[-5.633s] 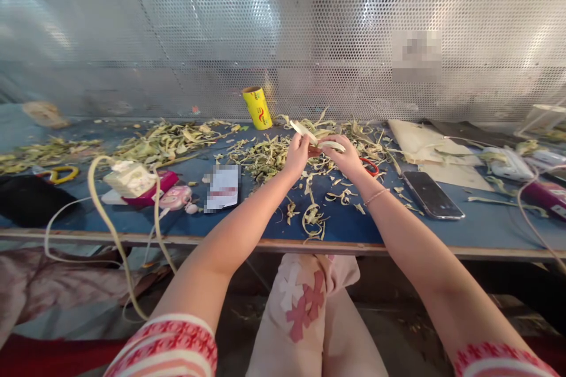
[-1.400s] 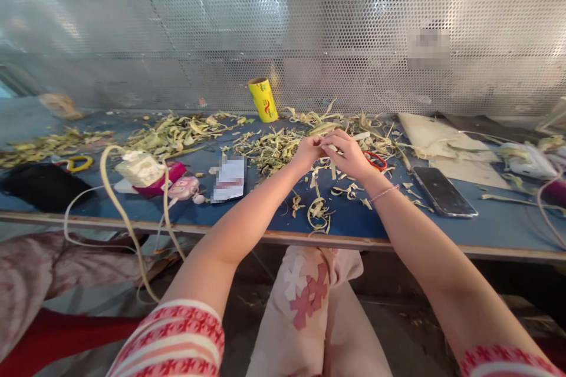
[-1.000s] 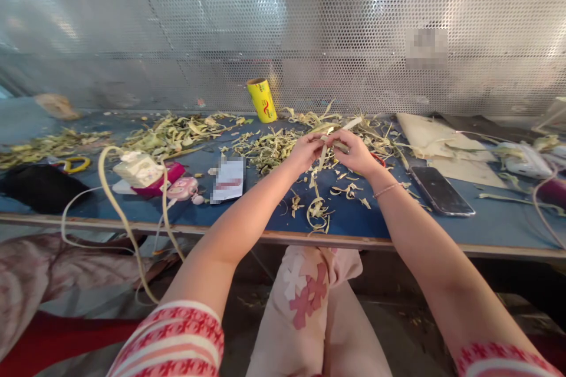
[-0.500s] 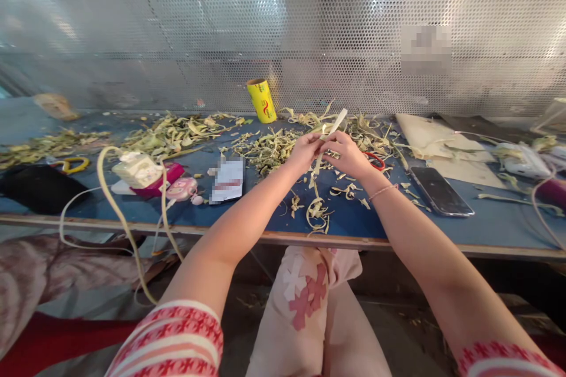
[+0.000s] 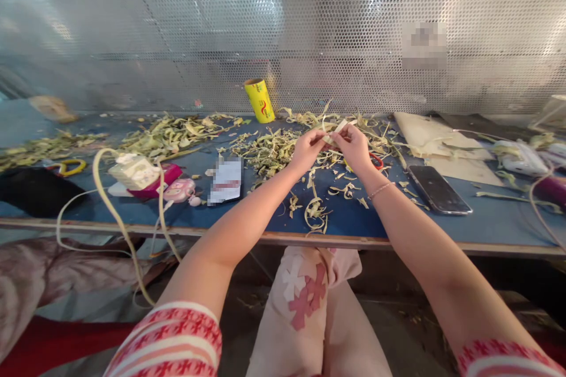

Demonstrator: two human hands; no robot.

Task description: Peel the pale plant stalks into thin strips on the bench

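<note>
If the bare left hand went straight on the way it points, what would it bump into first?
Past the thin, pale, flat strip it pinches, the left hand would probably meet the bare right hand first. Depth is hard to judge in this one view.

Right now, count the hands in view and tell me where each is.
2: the left hand, beside the leafy pile, and the right hand, near a red loop; both pinch pale strips. Other people's hands may be hidden.
</note>
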